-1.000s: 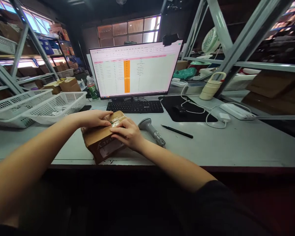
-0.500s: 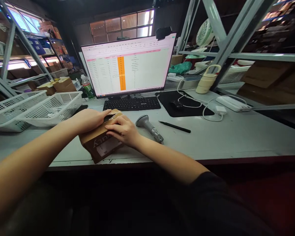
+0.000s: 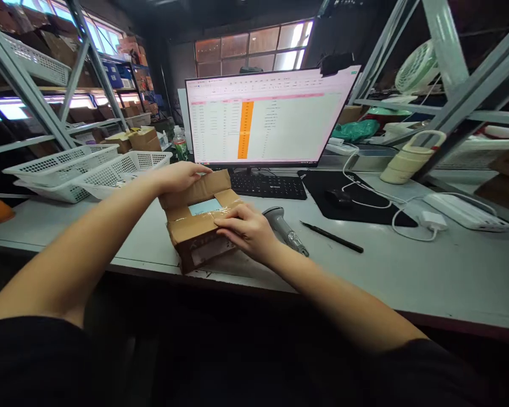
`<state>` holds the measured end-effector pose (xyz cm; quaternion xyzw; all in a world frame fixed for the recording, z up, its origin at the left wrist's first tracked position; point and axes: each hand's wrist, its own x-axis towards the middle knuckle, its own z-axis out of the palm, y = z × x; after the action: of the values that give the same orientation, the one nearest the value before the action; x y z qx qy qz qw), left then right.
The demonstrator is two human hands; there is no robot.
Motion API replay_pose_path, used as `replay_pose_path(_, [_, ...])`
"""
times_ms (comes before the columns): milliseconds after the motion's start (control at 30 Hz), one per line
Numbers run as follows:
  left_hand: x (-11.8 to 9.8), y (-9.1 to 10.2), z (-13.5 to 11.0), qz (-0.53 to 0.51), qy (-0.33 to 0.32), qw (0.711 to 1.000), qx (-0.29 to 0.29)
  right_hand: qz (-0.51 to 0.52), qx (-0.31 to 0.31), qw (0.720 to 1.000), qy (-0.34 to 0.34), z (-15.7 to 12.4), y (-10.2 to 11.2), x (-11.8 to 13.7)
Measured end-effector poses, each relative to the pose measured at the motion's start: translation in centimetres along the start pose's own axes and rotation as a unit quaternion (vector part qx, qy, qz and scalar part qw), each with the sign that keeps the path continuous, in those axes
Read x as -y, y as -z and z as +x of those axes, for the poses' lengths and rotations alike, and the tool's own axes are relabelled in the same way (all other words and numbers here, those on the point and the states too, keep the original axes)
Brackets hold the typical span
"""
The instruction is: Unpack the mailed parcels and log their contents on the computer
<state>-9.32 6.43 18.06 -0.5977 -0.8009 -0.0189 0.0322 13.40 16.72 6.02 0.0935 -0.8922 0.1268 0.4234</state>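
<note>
A brown cardboard box (image 3: 193, 230) sits at the front edge of the desk with its top flaps partly raised. My left hand (image 3: 178, 176) grips the raised far flap, its fingers mostly behind the cardboard. My right hand (image 3: 248, 229) pinches the near flap at the box's right side, thumb and fingers closed on its edge. Through the opening shows a pale blue piece (image 3: 205, 207), flat like paper; what lies under it is hidden. Torn clear tape glints along the flap edges. A grey barcode scanner (image 3: 285, 230) lies just right of my right hand.
A black pen (image 3: 331, 236) lies right of the scanner. Behind the box stand a keyboard (image 3: 271, 185) and a monitor (image 3: 297, 127) showing a spreadsheet. White plastic baskets (image 3: 89, 183) are at left. A mouse (image 3: 338, 198), cables and a white power strip (image 3: 466, 212) occupy the right.
The box top has opened: my left hand has lifted the far flap, and the pale blue piece inside now shows. The view has shifted left.
</note>
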Motion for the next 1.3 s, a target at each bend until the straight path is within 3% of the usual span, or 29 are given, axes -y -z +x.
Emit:
replay_pose_path(100, [1.3, -2.6, 0.6, -0.075, 0.010, 0.996, -0.048, 0.040, 0.137, 0.990, 0.003, 3.9, 1.1, -1.7])
replay_pose_path(200, [2.1, -5.0, 0.7, -0.144, 0.001, 0.988, -0.057, 0.035, 0.274, 0.961, 0.013, 7.9, 2.2, -2.8])
replay_pose_path(267, [2.4, -6.1, 0.6, -0.164, -0.016, 0.985, -0.040, -0.002, 0.312, 0.950, 0.019, 9.5, 2.9, -2.4])
replay_pose_path(333, [2.7, -6.8, 0.6, -0.183, -0.033, 0.982, -0.023, -0.068, 0.276, 0.958, 0.032, 9.6, 3.3, -1.1])
replay_pose_path(433, [2.9, -7.3, 0.6, -0.198, -0.040, 0.979, -0.027, -0.180, 0.145, 0.968, 0.101, 6.9, 2.6, 1.4])
replay_pose_path(500, [2.8, -7.1, 0.4, -0.194, -0.026, 0.979, -0.052, -0.213, 0.068, 0.964, 0.147, 3.8, 1.5, 2.5])
replay_pose_path(600, [2.2, -5.9, -0.5, -0.174, 0.010, 0.977, -0.126, -0.193, -0.013, 0.970, 0.148, -0.5, 0.8, 2.7])
replay_pose_path(667, [1.4, -4.8, -1.9, -0.137, -0.016, 0.971, -0.197, -0.133, 0.018, 0.984, 0.120, -1.4, 1.7, 2.2])
replay_pose_path(733, [0.2, -4.1, -3.7, -0.110, -0.101, 0.957, -0.248, -0.029, 0.124, 0.990, 0.059, -0.3, 3.5, 1.6])
replay_pose_path(800, [-1.1, -4.1, -5.8, -0.134, -0.194, 0.942, -0.239, 0.054, 0.218, 0.974, -0.033, 2.3, 5.5, 1.1])
replay_pose_path(900, [-2.9, -5.2, -8.3, -0.217, -0.240, 0.927, -0.188, -0.003, 0.260, 0.957, -0.129, 6.8, 6.5, 0.5])
replay_pose_path(967, [-3.6, -6.3, -9.3, -0.236, -0.246, 0.913, -0.223, -0.089, 0.304, 0.939, -0.134, 9.2, 5.8, 0.2])
replay_pose_path(1033, [-4.0, -7.5, -9.9, -0.257, -0.244, 0.870, -0.342, -0.139, 0.374, 0.909, -0.118, 10.7, 4.7, -0.2])
replay_pose_path(1100, [-4.0, -9.0, -10.4, -0.287, -0.212, 0.783, -0.509, -0.137, 0.408, 0.896, -0.113, 11.3, 4.1, -0.8])
replay_pose_path(1167, [-4.0, -11.2, -11.1, -0.303, -0.154, 0.688, -0.641, -0.084, 0.377, 0.912, -0.139, 10.9, 4.2, -1.8])
replay_pose_path(1200, [-3.9, -12.5, -11.6, -0.303, -0.126, 0.659, -0.676, -0.041, 0.339, 0.924, -0.172, 10.3, 4.3, -2.6])
replay_pose_path(1267, [-3.9, -15.5, -12.8, -0.300, -0.073, 0.645, -0.699, 0.065, 0.241, 0.927, -0.278, 8.5, 4.5, -4.3])
replay_pose_path(1300, [-4.0, -17.0, -13.5, -0.302, -0.051, 0.652, -0.694, 0.124, 0.200, 0.910, -0.343, 7.3, 4.5, -5.2])
